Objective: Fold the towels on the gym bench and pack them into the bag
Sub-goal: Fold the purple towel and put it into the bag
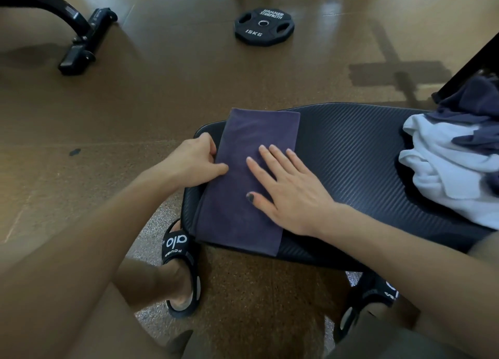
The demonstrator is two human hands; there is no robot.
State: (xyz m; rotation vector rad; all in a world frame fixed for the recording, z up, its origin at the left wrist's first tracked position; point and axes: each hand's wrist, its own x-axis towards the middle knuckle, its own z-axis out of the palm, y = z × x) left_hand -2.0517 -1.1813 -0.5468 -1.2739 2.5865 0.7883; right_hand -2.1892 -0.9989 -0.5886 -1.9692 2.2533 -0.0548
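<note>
purple towel lies folded flat on the tabletop at its left end. left hand grip pinches the towel's left edge; right hand flat, fingers spread, pressing on the towel. white & navy towels heaped well right of it

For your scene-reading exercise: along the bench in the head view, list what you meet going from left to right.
left hand gripping the towel's edge → purple towel → right hand flat on it → bare bench pad → heap of white and navy towels
</note>
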